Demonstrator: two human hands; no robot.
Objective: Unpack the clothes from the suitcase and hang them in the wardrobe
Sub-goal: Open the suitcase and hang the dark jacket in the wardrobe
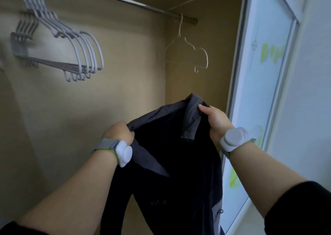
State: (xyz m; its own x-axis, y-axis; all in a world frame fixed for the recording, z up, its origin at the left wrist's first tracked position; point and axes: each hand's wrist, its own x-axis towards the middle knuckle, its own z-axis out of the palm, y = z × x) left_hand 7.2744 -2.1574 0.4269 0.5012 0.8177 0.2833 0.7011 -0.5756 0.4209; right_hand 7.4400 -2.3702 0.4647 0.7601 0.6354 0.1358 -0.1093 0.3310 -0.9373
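Jacket (179,163) below lone hanger (179,34), right end

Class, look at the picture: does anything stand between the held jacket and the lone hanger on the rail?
Nothing visible does. The jacket, gripped by the left hand and right hand, hangs below the lone hanger on the rail, with open space between. The bunch of hangers sits well to the left.

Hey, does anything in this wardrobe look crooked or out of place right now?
The bunch of grey hangers on the left hangs slanted, not level, though the wide lens may exaggerate it. One thin white hanger hangs alone near the right end of the rail. The dark jacket looks undamaged.
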